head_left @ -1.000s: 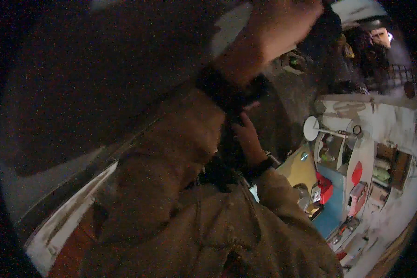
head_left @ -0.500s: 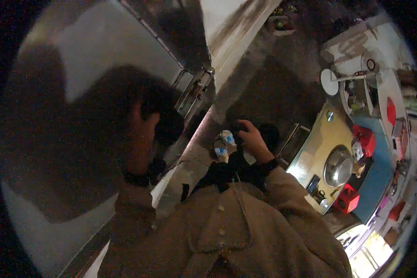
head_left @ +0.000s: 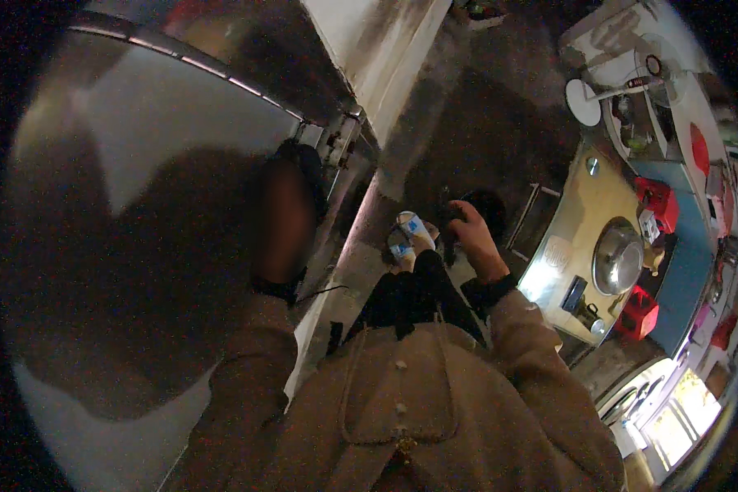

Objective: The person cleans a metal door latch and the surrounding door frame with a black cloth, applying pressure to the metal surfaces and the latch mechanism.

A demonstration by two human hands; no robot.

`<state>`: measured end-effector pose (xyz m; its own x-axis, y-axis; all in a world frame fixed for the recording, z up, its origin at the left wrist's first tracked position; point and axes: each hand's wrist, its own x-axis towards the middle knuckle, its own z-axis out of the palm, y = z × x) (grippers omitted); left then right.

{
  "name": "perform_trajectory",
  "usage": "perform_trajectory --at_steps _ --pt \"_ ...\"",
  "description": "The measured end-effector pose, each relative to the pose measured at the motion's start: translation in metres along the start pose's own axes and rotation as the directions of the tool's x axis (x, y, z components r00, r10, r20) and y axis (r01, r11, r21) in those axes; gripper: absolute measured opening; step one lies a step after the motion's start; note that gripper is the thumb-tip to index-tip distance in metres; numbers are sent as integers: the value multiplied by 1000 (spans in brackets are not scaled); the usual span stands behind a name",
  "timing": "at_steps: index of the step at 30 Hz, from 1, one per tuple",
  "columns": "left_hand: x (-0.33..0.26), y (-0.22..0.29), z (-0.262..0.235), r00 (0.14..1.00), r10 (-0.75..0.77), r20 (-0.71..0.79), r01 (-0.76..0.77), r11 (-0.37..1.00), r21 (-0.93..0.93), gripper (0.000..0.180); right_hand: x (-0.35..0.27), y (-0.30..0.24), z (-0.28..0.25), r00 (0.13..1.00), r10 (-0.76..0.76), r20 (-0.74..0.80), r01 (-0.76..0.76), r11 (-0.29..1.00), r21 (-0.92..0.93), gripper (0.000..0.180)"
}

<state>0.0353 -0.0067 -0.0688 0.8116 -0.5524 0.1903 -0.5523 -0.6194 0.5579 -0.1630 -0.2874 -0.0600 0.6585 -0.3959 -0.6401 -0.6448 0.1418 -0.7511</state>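
My left hand (head_left: pixel 285 213) reaches forward in front of a large pale panel (head_left: pixel 168 102) that carries a broad dark shadow. It is blurred, so its fingers cannot be made out. A dark shape (head_left: pixel 307 168) lies at its far end, close to a metal fitting (head_left: pixel 336 139) on the panel's edge. To the right, my right hand (head_left: pixel 477 238) hangs low with its fingers curled. A small dark thing seems to be at its fingertips, too dim to name. Behind that hand a dark rounded shape (head_left: pixel 490 211) shows.
Below are my feet in patterned footwear (head_left: pixel 406 232) on a grey floor. A yellow-topped table (head_left: pixel 578 221) at the right bears a metal bowl (head_left: pixel 617 258), a dark phone-like object (head_left: pixel 575 293) and red baskets (head_left: pixel 638 314). Farther right stands a white fan (head_left: pixel 584 102).
My view has shifted, and the table now appears a little farther right. My left hand has moved forward and right toward the metal fitting. The right hand stays curled, slightly higher in view.
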Motion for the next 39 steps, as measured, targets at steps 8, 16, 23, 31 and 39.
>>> perform_trajectory --at_steps 8,16,23,31,39 --pt "9 -6 -1 954 -31 297 -26 982 187 53 14 20 -39 996 16 -87 -11 999 53 39" --pt "9 15 8 1000 11 28 -16 983 185 51 -19 57 -69 974 -29 -226 34 999 18 39" --pt "-1 -23 37 994 19 -110 7 973 232 50 -24 97 -91 968 19 -251 -58 987 -148 40" --pt "3 -19 36 992 15 -122 17 965 262 46 5 146 -83 977 68 -203 -105 979 -177 39" --pt "9 -1 50 958 82 -276 33 922 387 44 26 160 -52 991 119 -60 -128 975 -179 40"
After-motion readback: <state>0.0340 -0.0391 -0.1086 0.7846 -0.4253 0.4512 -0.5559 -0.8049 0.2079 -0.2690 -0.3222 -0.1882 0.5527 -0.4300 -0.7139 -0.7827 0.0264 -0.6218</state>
